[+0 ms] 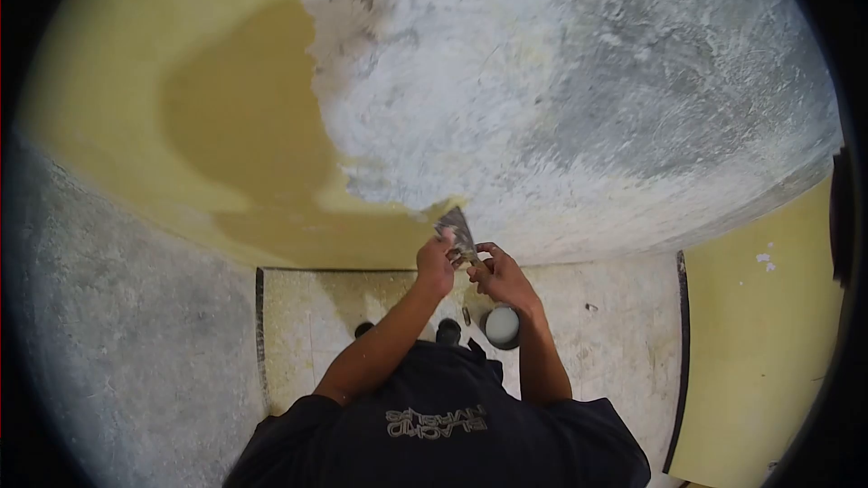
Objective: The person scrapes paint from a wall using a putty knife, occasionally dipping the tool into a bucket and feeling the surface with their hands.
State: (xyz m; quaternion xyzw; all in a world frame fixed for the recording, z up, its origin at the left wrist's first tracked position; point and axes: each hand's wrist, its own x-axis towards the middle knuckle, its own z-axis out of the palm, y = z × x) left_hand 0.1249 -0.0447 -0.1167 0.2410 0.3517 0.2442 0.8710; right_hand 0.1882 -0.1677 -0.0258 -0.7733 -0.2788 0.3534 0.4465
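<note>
Two hands [437, 262] [503, 278] on one scraper [457, 229] — one tub [502, 325] below.

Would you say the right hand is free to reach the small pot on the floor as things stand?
Probably not: the right hand is on the scraper with the left hand, and the pot sits well below, though nothing blocks it.
</note>
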